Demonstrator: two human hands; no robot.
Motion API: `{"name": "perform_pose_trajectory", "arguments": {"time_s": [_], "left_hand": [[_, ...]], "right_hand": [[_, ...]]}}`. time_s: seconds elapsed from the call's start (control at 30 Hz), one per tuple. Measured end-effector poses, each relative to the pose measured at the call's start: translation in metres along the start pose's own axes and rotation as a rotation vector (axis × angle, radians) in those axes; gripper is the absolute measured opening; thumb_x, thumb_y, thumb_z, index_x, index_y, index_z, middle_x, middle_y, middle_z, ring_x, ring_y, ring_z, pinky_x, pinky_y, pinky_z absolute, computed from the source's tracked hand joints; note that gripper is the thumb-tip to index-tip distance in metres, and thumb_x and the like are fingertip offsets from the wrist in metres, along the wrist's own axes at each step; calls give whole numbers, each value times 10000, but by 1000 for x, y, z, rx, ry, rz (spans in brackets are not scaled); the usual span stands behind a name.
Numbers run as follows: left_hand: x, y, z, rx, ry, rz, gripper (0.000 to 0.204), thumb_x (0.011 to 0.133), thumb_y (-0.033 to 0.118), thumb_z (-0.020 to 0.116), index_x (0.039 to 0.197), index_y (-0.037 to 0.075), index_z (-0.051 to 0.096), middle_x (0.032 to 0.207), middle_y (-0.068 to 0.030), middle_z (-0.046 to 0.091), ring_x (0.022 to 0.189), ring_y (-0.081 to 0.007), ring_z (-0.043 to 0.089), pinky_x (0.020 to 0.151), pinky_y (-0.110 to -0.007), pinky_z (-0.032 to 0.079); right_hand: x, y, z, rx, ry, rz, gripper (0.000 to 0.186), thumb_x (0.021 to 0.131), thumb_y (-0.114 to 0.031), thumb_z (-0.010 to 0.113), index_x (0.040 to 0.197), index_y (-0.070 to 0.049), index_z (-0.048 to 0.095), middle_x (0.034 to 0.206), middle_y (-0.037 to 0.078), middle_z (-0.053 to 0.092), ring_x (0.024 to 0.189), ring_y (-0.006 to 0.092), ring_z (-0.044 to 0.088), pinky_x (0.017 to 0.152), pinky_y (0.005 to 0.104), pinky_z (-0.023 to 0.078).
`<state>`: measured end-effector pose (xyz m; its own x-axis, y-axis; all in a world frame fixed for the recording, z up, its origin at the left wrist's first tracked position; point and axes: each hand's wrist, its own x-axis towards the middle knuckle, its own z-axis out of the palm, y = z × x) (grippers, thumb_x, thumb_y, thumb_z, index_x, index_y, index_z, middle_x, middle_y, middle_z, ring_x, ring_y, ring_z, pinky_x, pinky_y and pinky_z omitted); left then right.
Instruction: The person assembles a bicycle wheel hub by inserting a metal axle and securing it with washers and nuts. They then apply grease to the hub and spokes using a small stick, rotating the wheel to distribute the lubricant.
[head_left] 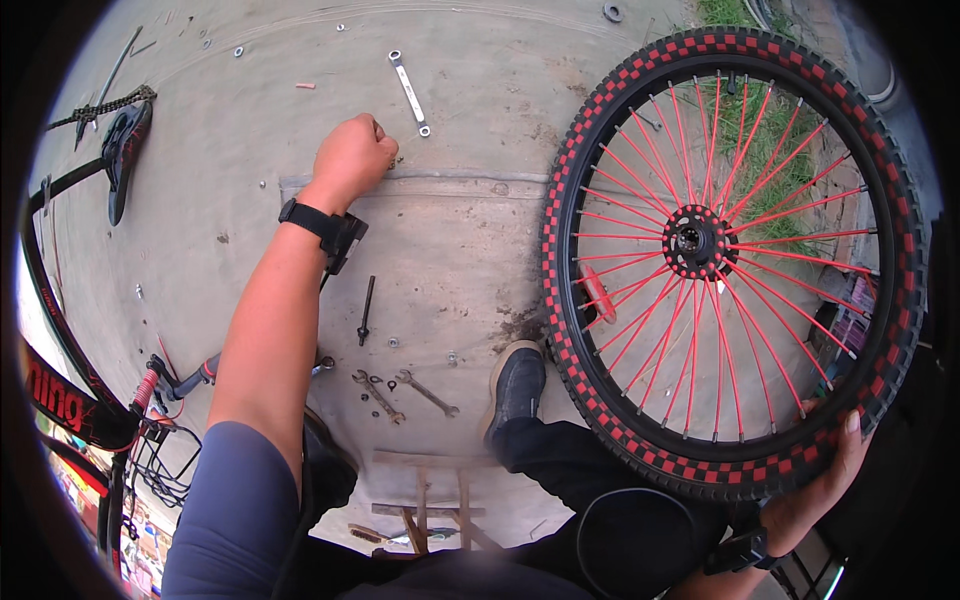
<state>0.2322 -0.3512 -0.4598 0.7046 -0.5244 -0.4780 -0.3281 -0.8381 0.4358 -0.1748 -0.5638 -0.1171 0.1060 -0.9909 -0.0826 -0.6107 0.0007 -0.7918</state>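
Note:
My left hand (355, 158) is stretched forward over the ground, its fingers curled closed. Whatever it holds, if anything, is too small or hidden to name. Just beyond it lies a silver ring spanner (409, 93). On the right, a bicycle wheel (735, 470) stands tilted against my leg, with red spokes and a black tyre checked in red. My right hand (845, 465) grips the tyre at its lower right edge, the thumb on the near face and the other fingers mostly hidden. The black and red hub (700, 243) faces me.
Between my feet lie an axle rod (367, 310), two open-ended spanners (428, 393) and several nuts. A bicycle frame (75, 400) and a black saddle (127, 160) are at left. A red-handled tool (597, 294) shows behind the spokes. A wooden stool (435, 461) stands below.

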Motion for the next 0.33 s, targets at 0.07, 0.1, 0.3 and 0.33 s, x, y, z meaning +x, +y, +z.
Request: {"name": "perform_pose_trajectory", "arguments": {"time_s": [0.07,0.1,0.3,0.33], "left_hand": [[-19,28,5,-386,-25,43,220,913,210,694,885,5,620,745,-38,629,623,-132,563,589,-301,482],[-34,51,7,-557,-133,46,202,938,211,686,902,22,621,735,-3,593,611,-94,524,554,-275,448],[-112,180,33,-1221,-560,194,172,984,214,692,969,62,613,713,61,536,549,-32,467,494,-218,375],[-112,183,34,-1224,-567,200,172,984,214,692,969,62,613,713,61,536,549,-32,467,494,-218,375]], "right_hand": [[-1,2,0,-12,-8,-32,543,945,-316,632,1328,46,503,1082,142,647,826,199,671,727,287,547],[-2,0,2,-12,-22,-33,548,942,-319,635,1324,50,502,1089,148,646,826,204,672,726,290,551],[-4,-3,6,-30,-44,-40,630,925,-340,669,1370,55,462,1122,168,642,840,233,695,732,303,577],[-5,-3,5,-31,-47,-39,635,928,-345,670,1376,54,460,1136,171,641,846,247,701,735,311,583]]}}
